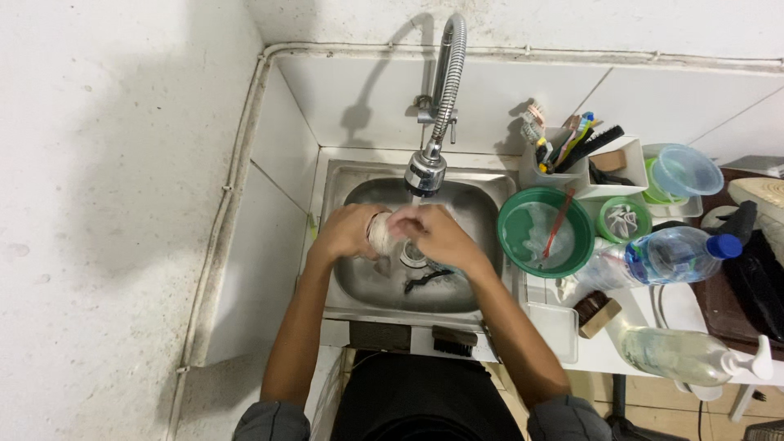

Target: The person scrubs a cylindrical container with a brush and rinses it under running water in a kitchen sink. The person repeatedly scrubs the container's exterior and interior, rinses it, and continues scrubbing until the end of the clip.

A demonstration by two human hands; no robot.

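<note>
head view, hands [392, 233] hide pale object [380, 233]

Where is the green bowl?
In the head view the green bowl sits on the right of the sink, just past the right hand. A clear water bottle lies right beside it.

Both forearms were bare from the elbow down. The left hand [347, 233] and the right hand [437, 237] wore no gloves, rings or watch (none that showed). Grey sleeves [273, 420] were pushed up past the elbows at the near edge. Dark trousers [420, 400] showed between them.
</note>
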